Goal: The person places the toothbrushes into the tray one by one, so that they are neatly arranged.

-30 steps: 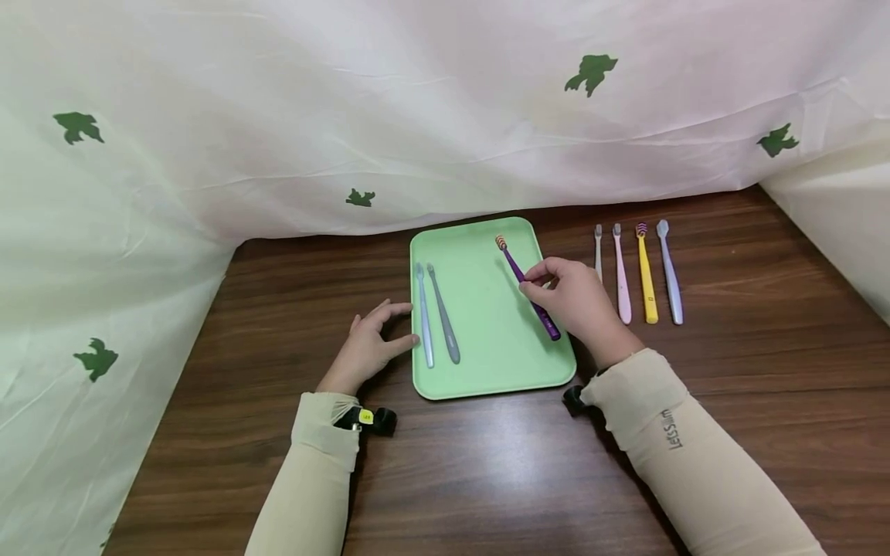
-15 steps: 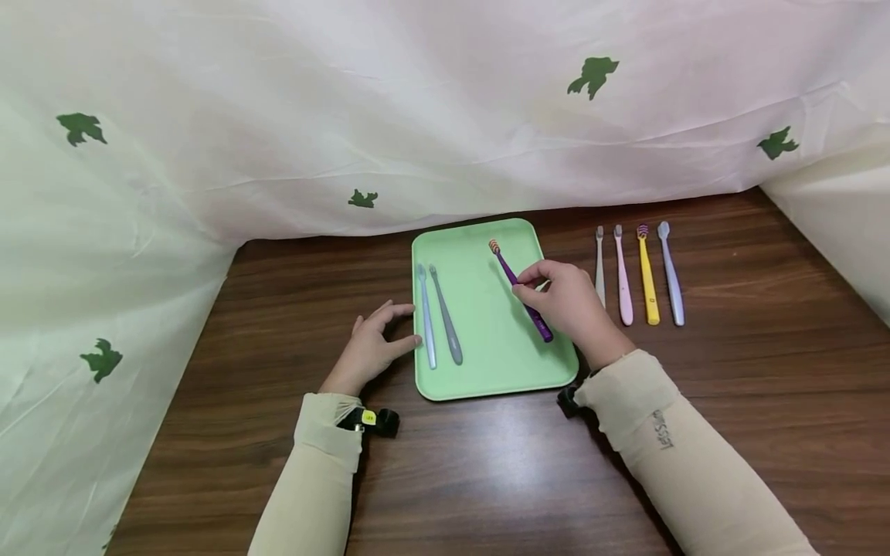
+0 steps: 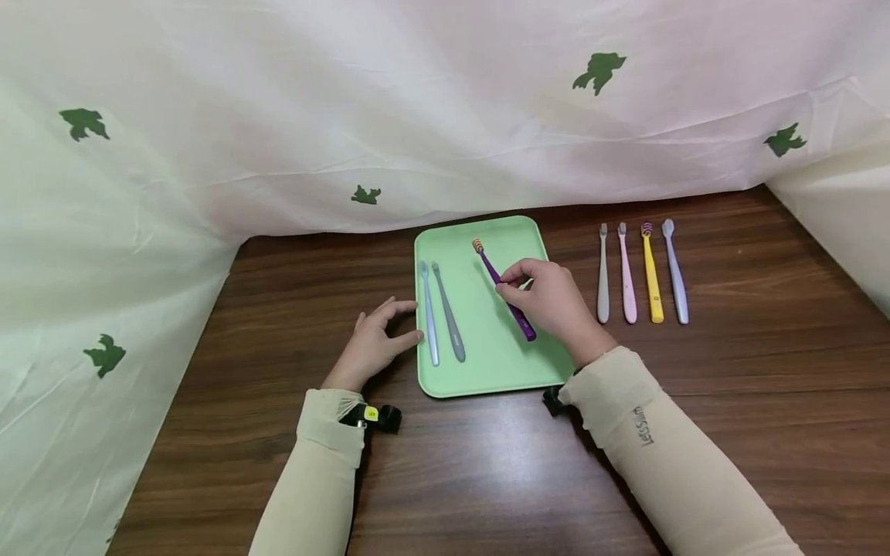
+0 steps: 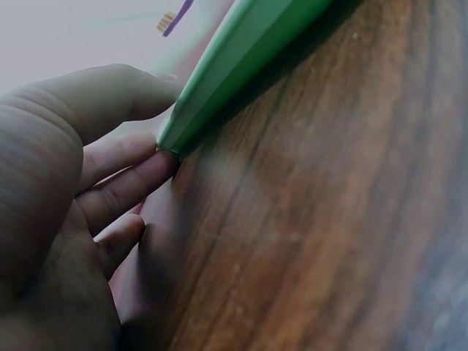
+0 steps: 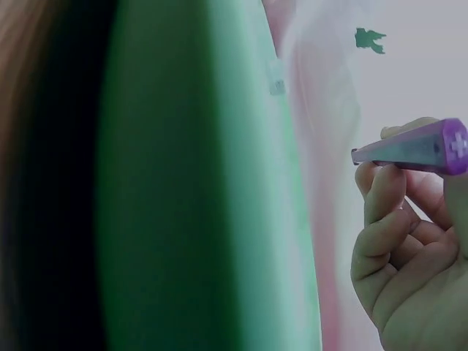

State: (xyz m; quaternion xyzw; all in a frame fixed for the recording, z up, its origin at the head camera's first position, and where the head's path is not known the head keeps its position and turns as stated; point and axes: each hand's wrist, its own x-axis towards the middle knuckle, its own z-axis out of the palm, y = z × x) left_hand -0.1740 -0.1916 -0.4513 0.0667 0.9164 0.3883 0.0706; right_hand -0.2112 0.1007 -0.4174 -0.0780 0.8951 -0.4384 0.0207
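Note:
My right hand (image 3: 545, 300) pinches a purple toothbrush (image 3: 490, 266) by its handle, above the green tray (image 3: 492, 374). Its orange-striped head points to the far left, and a shadow falls on the tray. In the right wrist view the butt end of the purple toothbrush (image 5: 409, 148) faces the camera. My left hand (image 3: 371, 344) holds the tray's left edge, thumb over the rim and fingertips against the outer wall. Just inside that edge lie a light blue toothbrush (image 3: 430, 320) and a grey toothbrush (image 3: 450, 320), side by side.
Right of the tray, a row of toothbrushes lies on the brown wooden table (image 3: 751, 347): grey (image 3: 603, 278), pink (image 3: 628, 282), yellow (image 3: 652, 282) and light blue (image 3: 677, 278). A white curtain (image 3: 452, 116) with green leaf-like patches closes off the back and sides.
My right hand has moved left over the tray with the purple toothbrush, uncovering the grey toothbrush in the right row. The left hand stays at the tray's edge.

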